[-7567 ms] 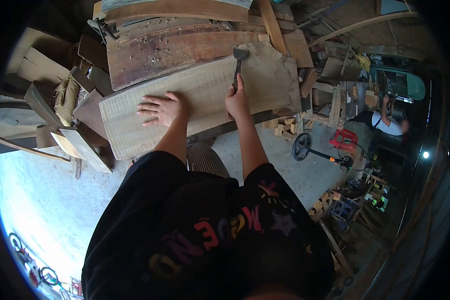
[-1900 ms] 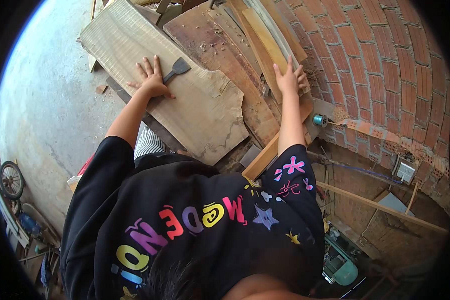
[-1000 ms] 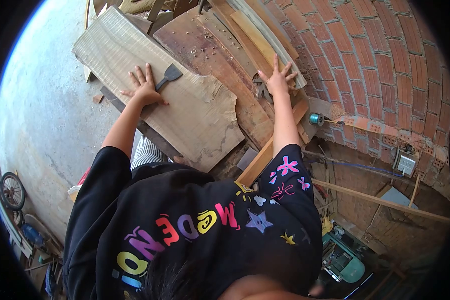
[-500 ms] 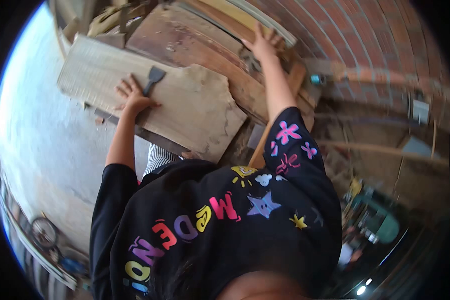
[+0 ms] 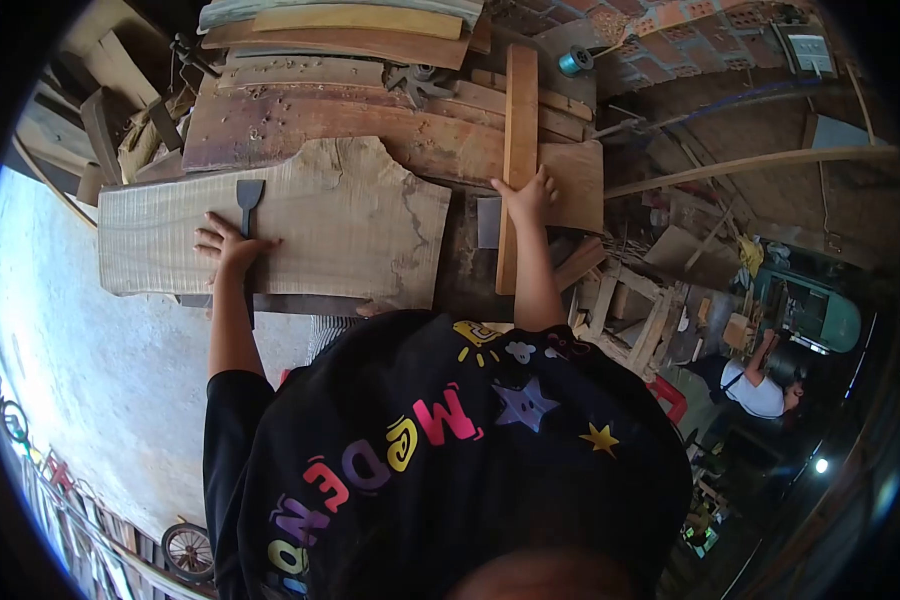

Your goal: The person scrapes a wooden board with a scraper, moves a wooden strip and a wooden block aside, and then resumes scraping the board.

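My left hand lies with spread fingers on a pale, irregular wooden slab. Beside its thumb and fingers is a dark flat-bladed scraper, whose handle runs down to the palm; the hand is not closed round it. My right hand is over a long narrow wooden bar, thumb at the left edge and fingers apart on the right. Whether the palm touches the bar is hard to tell.
Boards with shavings lie behind the slab, near a dark metal tool. A teal spool is at the back. Scrap wood fills the right side. Farther right, a person in a white top is near a green machine.
The view has turned and shifted. My right hand has come back from the rear boards to the narrow bar. My left hand stays spread on the slab by the scraper.
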`<state>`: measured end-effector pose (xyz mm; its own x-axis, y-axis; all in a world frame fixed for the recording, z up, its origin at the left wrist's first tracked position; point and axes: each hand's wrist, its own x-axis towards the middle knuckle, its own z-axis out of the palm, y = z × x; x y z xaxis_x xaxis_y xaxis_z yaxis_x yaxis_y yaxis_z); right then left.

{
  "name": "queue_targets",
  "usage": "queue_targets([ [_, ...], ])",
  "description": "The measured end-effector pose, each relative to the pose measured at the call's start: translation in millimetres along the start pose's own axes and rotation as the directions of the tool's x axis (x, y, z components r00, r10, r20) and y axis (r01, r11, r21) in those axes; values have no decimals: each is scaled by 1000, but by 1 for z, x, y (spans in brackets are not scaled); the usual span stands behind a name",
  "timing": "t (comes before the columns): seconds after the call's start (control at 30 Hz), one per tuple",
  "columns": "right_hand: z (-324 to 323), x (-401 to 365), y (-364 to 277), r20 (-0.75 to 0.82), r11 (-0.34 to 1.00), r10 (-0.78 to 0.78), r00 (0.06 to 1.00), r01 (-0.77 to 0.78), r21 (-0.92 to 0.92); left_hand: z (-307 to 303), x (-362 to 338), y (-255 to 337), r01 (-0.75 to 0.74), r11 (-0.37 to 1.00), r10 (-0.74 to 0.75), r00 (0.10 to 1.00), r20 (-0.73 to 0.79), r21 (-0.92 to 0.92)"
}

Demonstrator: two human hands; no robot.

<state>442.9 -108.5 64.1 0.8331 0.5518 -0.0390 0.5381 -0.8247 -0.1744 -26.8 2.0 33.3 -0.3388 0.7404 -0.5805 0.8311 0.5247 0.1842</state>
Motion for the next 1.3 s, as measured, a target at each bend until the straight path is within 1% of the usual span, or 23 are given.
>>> queue_targets([
  [0.1,8,4,6,12,999,-26,1000,27,-31,1,1,-2,-1,1000,1,1000,-1,-7],
  [0.17,20,30,20,216,925,-108,970,18,380,-1,0,-1,1,1000,-1,1000,2,-10],
  [0.2,18,35,20,215,922,-115,970,23,388,-1,0,0,-1,1000,1,1000,4,-20],
  [0.27,14,39,24,349,744,-125,929,-145,652,-1,0,-2,2,1000,-2,1000,10,-30],
  [0.3,-9,39,17,468,740,-166,868,-204,641,-1,0,-1,6,1000,-6,1000,11,-22],
  [0.33,-12,37,18,469,744,-170,867,-199,638,-2,-2,0,11,1000,-11,1000,13,-15],
  [0.4,-17,36,16,340,591,-129,931,-203,781,-5,-6,2,10,1000,-9,1000,21,-22],
  [0.43,-33,36,11,390,621,-209,897,-186,761,-6,-6,1,3,1000,-2,1000,26,-23],
  [0.47,-45,32,3,391,622,-221,894,-180,762,-6,-6,1,12,999,-11,1000,21,-30],
  [0.53,-60,28,-13,326,500,-219,920,-181,847,-6,-7,2,-6,998,7,1000,21,-57],
  [0.57,-65,32,-18,294,474,-278,914,-136,870,-7,-8,3,7,997,-6,1000,15,-71],
  [0.6,-72,35,-30,295,476,-297,908,-127,870,-11,-11,5,12,998,-9,999,36,-64],
  [0.67,-94,39,-62,59,535,-448,892,215,817,-14,-14,8,29,997,-26,999,48,-67],
  [0.7,-108,39,-86,44,440,-529,847,229,868,-14,-15,9,31,997,-27,998,53,-67],
  [0.77,-107,61,-128,-141,382,-671,728,502,776,-16,-16,10,39,997,-34,997,68,-66],
  [0.8,-116,63,-156,-241,417,-746,620,718,558,-18,-17,11,49,996,-45,997,62,-72],
  [0.9,-104,84,-238,-240,316,-854,461,827,465,-22,-21,12,39,996,-32,996,77,-85],
  [0.93,-94,94,-262,-244,302,-859,451,830,470,-22,-21,12,48,995,-42,997,69,-92],
  [1.0,-66,115,-309,-180,256,-912,368,854,453,-24,-22,13,45,994,-37,996,84,-97],
  [1.03,-51,126,-329,-183,240,-917,354,857,456,-24,-23,12,38,993,-29,996,80,-113],
  [1.1,-23,150,-362,-167,137,-958,234,882,450,-24,-22,11,47,991,-37,996,80,-124],
  [1.23,-14,170,-401,-122,110,-977,177,899,424,-28,-23,13,61,989,-48,994,95,-134],
  [1.3,-18,183,-416,-31,169,-980,198,896,411,-28,-23,12,59,990,-46,994,103,-129],
])
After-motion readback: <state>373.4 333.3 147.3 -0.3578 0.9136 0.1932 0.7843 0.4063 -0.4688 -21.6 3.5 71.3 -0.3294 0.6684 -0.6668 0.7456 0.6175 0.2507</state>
